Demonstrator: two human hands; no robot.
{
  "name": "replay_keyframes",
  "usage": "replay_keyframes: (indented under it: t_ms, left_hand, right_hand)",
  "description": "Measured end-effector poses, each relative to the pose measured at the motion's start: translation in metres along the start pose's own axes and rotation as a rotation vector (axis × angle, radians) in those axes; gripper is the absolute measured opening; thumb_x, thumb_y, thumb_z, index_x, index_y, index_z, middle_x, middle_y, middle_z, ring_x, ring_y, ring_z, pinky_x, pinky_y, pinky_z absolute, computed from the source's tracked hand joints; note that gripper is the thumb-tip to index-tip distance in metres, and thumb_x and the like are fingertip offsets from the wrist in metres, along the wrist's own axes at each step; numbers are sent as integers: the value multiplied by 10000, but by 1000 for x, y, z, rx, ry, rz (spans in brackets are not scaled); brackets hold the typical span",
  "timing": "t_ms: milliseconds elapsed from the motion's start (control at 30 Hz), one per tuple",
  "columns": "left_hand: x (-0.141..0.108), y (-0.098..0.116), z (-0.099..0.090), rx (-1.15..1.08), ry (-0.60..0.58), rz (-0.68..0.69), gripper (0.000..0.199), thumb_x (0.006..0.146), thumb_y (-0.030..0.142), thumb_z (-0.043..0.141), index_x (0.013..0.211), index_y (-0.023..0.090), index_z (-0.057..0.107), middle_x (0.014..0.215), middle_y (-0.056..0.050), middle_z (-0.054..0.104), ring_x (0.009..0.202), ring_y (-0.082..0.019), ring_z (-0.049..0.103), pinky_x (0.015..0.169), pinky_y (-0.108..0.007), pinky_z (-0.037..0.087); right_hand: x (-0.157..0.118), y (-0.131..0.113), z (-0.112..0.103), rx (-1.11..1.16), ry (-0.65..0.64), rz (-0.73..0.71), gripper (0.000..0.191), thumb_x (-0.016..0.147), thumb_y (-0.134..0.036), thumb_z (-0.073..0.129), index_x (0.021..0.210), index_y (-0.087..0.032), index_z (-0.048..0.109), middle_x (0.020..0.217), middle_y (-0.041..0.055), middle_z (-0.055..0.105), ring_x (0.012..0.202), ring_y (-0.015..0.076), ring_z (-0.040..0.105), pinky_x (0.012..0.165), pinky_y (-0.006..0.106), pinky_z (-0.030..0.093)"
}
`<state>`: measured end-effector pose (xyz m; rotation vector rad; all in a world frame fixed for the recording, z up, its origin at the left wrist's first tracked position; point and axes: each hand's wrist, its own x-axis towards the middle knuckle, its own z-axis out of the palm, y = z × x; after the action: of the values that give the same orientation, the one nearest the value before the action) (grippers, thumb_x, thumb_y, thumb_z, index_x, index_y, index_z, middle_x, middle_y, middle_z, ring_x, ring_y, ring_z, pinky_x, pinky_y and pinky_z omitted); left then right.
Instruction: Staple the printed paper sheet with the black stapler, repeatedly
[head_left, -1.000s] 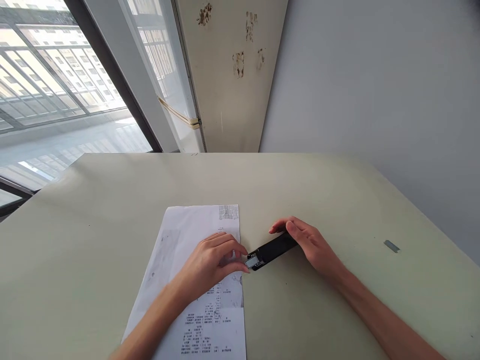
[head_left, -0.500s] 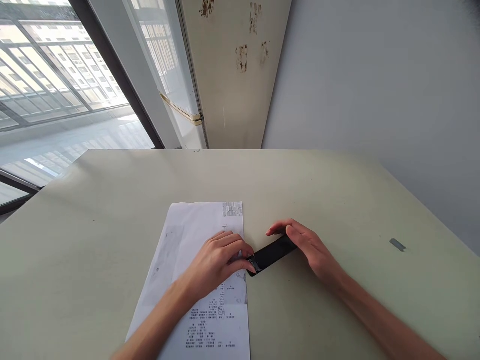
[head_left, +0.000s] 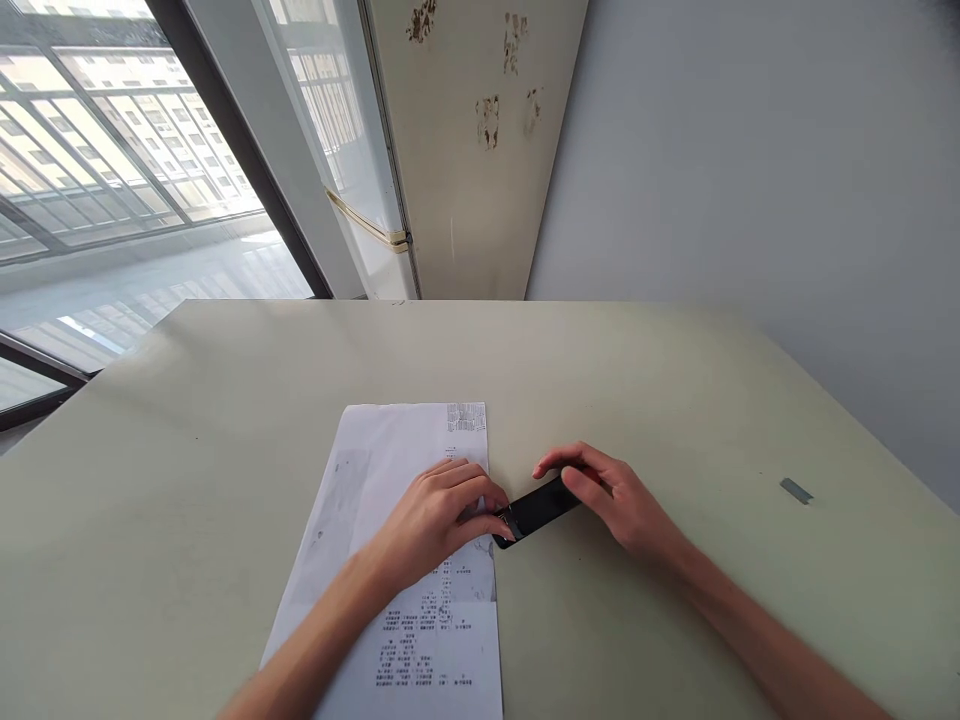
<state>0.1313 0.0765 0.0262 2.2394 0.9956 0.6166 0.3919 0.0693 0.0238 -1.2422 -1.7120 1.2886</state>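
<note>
A black stapler (head_left: 541, 507) lies slanted on the table, its left end over or against the right edge of a printed sheet of paper (head_left: 405, 430). My left hand (head_left: 442, 515) rests across the sheet, with thumb and fingers closed round the stapler's left end, where a small shiny metal part shows. My right hand (head_left: 619, 500) curls round the stapler's other end, thumb on the near side and fingers on the far side. The palm hides that end. Lines of small print cover the lower part of the sheet.
A small grey strip (head_left: 796, 490) lies on the pale table (head_left: 637, 380) to the right. Beyond the table's far edge stands a fridge (head_left: 472, 200) with rusty patches. A glass window is at the left and a plain wall at the right.
My right hand has shifted slightly left along the stapler, its thumb and fingers closing further over it. My left hand stays at the left end. The whole view has moved a little.
</note>
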Motion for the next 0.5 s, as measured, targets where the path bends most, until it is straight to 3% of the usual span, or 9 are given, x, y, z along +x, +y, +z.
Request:
replay_keyframes:
  t_ms: [167, 233, 300, 400, 500]
  left_hand:
    - [0, 1, -19, -68, -150, -98, 248, 886, 461, 801, 1028, 276, 716, 935, 13, 712, 837, -178, 627, 740, -300, 487]
    - [0, -6, -34, -77, -148, -167, 259, 914, 484, 760, 1086, 296, 710, 1000, 16, 729, 867, -177, 648, 758, -303, 509]
    - [1, -21, -48, 9, -24, -213, 259, 978, 510, 656, 1103, 287, 698, 1047, -6, 728, 953, -202, 658, 842, -340, 521]
    - [2, -51, -64, 305, 228, -276, 299, 1036, 496, 517, 1147, 258, 659, 1107, -57, 689, 1077, -260, 623, 969, -432, 485]
    - [1, -77, -69, 479, 346, -369, 337, 1031, 500, 471, 1161, 218, 601, 1173, -116, 630, 1157, -312, 554, 1033, -504, 444]
  right_hand:
    - [3, 11, 1, -172, -8, -144, 275, 1062, -465, 502, 1053, -274, 699, 1012, 37, 740, 890, 210, 665, 744, 325, 494]
    - [3, 13, 0, -185, -7, -192, 245, 1054, -457, 526, 1062, -277, 692, 1026, 40, 741, 908, 212, 673, 767, 333, 504]
    - [3, 13, -3, -188, -45, -254, 209, 1008, -465, 621, 1089, -281, 680, 1060, 45, 739, 933, 220, 680, 798, 345, 519]
    - [4, 12, -7, -216, -119, -311, 279, 918, -465, 756, 1117, -289, 669, 1120, 58, 735, 981, 244, 686, 850, 373, 540]
    - [5, 11, -11, -253, -109, -287, 271, 912, -478, 764, 1087, -291, 678, 1103, 64, 739, 958, 248, 684, 796, 373, 541]
